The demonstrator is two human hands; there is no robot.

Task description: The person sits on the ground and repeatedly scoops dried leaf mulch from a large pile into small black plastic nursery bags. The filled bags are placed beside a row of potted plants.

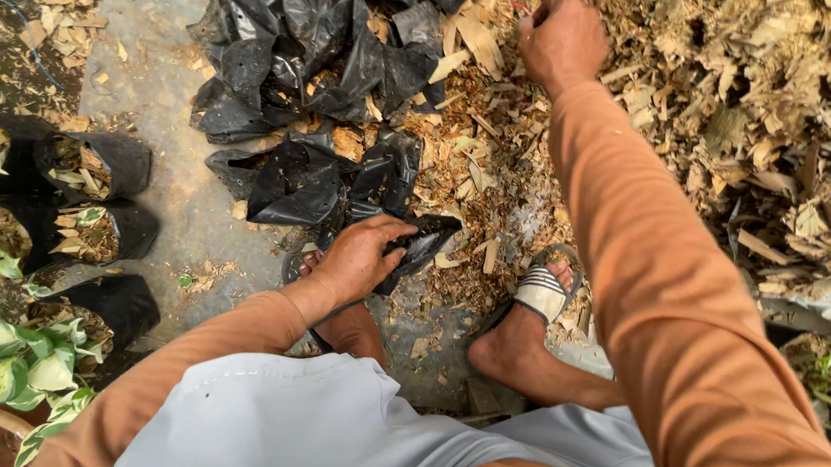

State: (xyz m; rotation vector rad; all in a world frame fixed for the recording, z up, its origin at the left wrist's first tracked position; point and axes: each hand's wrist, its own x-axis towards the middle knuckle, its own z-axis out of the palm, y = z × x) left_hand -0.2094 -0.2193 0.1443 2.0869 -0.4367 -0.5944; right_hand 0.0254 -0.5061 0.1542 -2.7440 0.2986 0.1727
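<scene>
Grey-trousered knees nearest us. Our left hand (362,256) pinches empty black grow bag (421,247) on ground by left foot; thin, limp, light film, we judge best gripped at rim. Our right hand (561,39) closed into far dry husk pile (771,113): loose, crumbly.

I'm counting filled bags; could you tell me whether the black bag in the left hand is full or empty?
Empty: the black bag lies flat and limp under the left hand.
</scene>
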